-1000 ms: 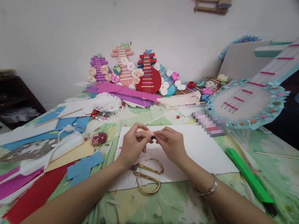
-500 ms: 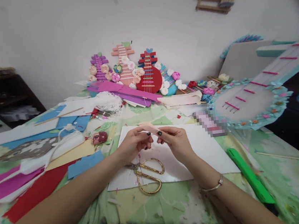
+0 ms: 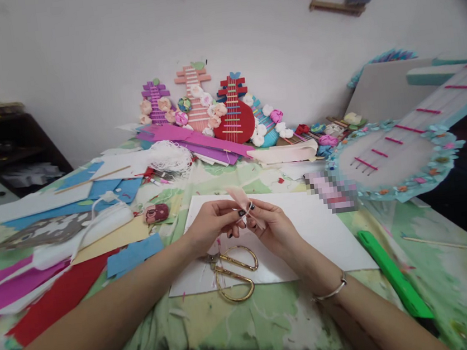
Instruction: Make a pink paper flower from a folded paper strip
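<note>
My left hand [image 3: 216,222] and my right hand [image 3: 272,224] meet over a white board [image 3: 319,227], fingertips pinched close together. Between them is a pale pink strip of crepe paper [image 3: 238,196], its upper end sticking up above the fingers. Both hands are closed on it. A thin light strand seems to cross the strip at the fingertips, too small to make out well. Gold-handled scissors [image 3: 234,276] lie just below my hands, partly on the board's near edge, with their blades toward the left.
A green utility knife [image 3: 394,274] lies right of the board. Blue, red and magenta sheets [image 3: 62,298] spread at left, with a bundle of white string [image 3: 170,157] behind. Small decorated instrument models [image 3: 233,119] lean at the wall; a larger flowered one [image 3: 392,162] stands at right.
The pink strip has gone from lying bent across both hands to standing up between the fingertips. My right hand has turned and moved in closer to my left.
</note>
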The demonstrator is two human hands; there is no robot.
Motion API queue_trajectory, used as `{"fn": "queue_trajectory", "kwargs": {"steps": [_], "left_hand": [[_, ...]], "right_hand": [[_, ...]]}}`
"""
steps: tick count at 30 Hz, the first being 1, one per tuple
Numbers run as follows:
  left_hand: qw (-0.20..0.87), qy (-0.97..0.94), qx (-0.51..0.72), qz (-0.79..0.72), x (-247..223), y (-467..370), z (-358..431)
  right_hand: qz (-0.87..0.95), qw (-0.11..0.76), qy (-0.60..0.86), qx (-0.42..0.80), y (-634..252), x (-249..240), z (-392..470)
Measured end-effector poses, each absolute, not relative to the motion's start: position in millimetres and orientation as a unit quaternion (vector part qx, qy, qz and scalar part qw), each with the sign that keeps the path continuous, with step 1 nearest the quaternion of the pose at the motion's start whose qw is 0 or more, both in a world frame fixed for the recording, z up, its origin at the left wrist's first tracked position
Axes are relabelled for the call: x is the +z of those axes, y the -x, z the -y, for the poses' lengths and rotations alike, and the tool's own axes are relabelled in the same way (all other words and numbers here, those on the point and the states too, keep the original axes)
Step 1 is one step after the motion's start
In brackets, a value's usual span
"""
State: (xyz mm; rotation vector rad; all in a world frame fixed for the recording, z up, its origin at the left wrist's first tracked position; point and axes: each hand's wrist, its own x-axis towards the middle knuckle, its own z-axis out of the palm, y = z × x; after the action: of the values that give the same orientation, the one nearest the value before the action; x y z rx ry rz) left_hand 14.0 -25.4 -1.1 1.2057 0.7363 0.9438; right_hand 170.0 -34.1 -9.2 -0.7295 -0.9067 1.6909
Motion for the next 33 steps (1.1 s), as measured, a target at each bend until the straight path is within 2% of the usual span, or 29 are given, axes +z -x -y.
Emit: {"fn": "queue_trajectory", "kwargs": {"steps": [16, 22, 33], "left_hand": [[0.573, -0.586, 0.432, -0.375, -0.5, -12.9, 24.0], [0.545, -0.581, 0.445, -0.409, 3.5, -16.7, 27.7], [0.598, -0.538, 0.434, -0.407, -0.7, -16.6, 25.3]], "right_hand": [[0.39, 0.521, 0.319, 0.689, -167.0, -5.0, 36.5], [0.378, 0.55, 0.331, 0.667, -165.6, -4.8, 36.0], [0.44, 0.58, 0.338, 0.597, -165.4, -13.5, 31.9]]}}
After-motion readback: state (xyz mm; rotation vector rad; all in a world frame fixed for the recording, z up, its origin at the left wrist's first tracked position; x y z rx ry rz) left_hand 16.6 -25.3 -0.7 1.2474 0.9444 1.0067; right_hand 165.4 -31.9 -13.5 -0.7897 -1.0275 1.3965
